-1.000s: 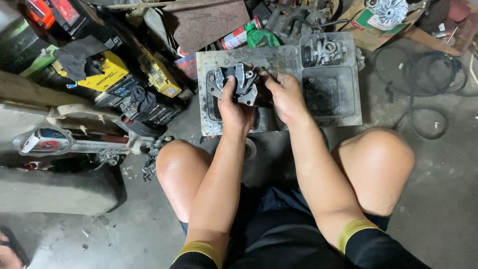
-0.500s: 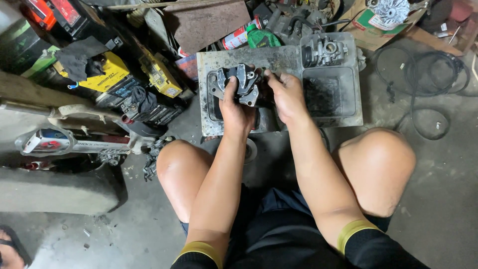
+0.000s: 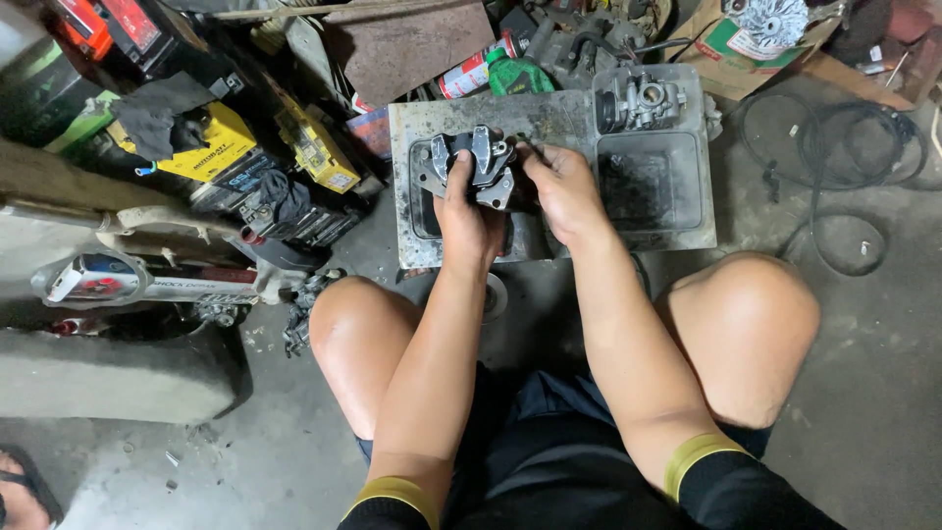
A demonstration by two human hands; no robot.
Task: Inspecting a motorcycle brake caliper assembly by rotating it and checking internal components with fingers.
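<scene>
I squat over a dirty grey metal tray on the concrete floor. My left hand grips a grey and black metal engine part from below and holds it over the tray's left side. My right hand touches the right edge of that part, fingers curled against it. A small carburetor lies in the tray's far right corner, away from both hands.
Yellow and black batteries are stacked at the left. A muffler lies left of my knee. A red spray can and a green bottle sit behind the tray. Black cable coils at the right.
</scene>
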